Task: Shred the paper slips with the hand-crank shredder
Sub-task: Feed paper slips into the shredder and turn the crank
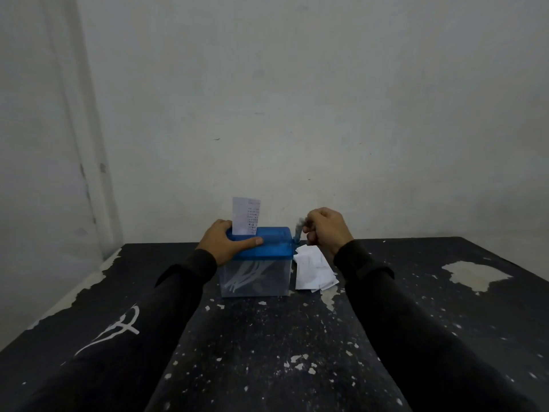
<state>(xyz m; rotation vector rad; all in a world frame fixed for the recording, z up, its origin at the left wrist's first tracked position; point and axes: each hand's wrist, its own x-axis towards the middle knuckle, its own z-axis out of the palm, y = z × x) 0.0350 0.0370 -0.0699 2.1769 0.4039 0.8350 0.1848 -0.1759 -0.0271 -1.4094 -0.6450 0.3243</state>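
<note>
The small shredder (258,257), at frame centre on the surface (267,337), looks light and tippy. The left hand (227,242) clamps its blue lid; the right hand (325,228) grips the blurred crank (300,230). A thin slip (246,215) stands in the slot; spare slips (313,269) lie beside it.

The crank handle (300,226) is a grey blur inside the right hand (325,230) — its shape can't be made out. The slip's (246,215) print is too small to read, and its lower end is hidden in the shredder (261,251).
</note>
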